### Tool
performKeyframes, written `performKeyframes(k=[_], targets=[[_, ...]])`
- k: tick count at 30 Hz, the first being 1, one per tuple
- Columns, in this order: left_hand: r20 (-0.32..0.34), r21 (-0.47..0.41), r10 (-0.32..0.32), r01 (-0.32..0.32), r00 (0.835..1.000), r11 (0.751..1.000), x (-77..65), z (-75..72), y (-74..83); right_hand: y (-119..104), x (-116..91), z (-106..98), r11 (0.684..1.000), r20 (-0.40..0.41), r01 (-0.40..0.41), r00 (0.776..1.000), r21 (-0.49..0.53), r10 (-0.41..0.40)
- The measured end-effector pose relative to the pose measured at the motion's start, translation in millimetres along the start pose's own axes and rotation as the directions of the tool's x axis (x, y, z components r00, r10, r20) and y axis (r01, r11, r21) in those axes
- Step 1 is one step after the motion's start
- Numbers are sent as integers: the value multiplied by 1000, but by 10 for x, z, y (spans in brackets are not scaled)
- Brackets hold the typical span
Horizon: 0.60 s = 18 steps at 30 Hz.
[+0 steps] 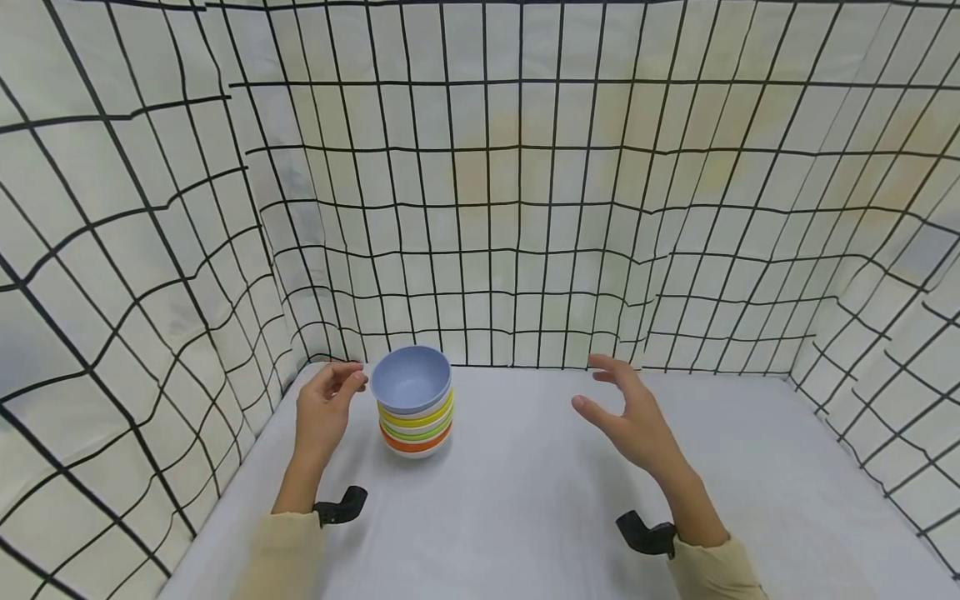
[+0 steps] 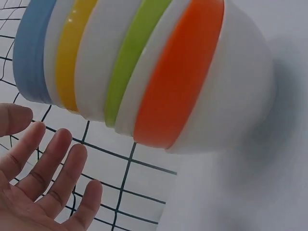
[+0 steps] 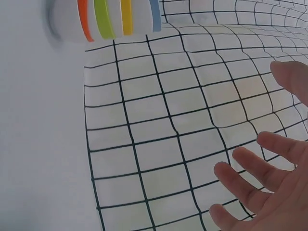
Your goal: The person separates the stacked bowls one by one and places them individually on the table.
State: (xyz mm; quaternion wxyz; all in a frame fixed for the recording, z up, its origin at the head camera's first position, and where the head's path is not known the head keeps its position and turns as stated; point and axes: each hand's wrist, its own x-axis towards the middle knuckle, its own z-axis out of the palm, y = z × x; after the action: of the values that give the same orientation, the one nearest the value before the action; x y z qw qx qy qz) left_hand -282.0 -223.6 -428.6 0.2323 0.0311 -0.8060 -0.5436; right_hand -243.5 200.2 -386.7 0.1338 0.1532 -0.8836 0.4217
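In the head view, saw a stack of bowls (image 1: pixel 415 425) upright on the white bench (image 1: pixel 510 492), near the far edge and towards the far left corner, probably nested that way for a steady, compact stand. On top, noted a blue bowl (image 1: pixel 411 379), round and smooth, with its hollow facing up. Found the left hand (image 1: pixel 321 417) between stack and left edge, just beside the blue bowl, empty, with fingers gently bent and thumb near them. Found the right hand (image 1: pixel 633 421) over the right half, well apart from the stack, with thumb and fingers parted around nothing, perhaps simply relaxed. In the left wrist view, saw blue, yellow, green and orange bands alternating with white, glossy in places like plastic, above a rounded white base; made out extended left fingers, apparently clear of the stack. In the right wrist view, glimpsed part of the stack at the top left, and right fingers loosely spread, gripping nothing, before a grid-lined backdrop (image 3: pixel 144 108), wavy like hung fabric.
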Motion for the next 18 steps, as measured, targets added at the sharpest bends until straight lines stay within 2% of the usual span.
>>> performKeyframes(k=[6,10,13,18], targets=[[61,34,-44,42,997,999,-9,89,-110,-128,15,182,992,1,12,1000,124,-12],[144,91,-96,83,985,992,-24,122,-187,-192,40,317,985,22,26,999,169,-30],[227,125,-141,115,964,985,-30,128,-253,-239,66,435,979,45,34,998,202,-44],[346,116,-199,168,917,979,-31,122,-361,-310,113,632,963,84,18,996,268,-42]])
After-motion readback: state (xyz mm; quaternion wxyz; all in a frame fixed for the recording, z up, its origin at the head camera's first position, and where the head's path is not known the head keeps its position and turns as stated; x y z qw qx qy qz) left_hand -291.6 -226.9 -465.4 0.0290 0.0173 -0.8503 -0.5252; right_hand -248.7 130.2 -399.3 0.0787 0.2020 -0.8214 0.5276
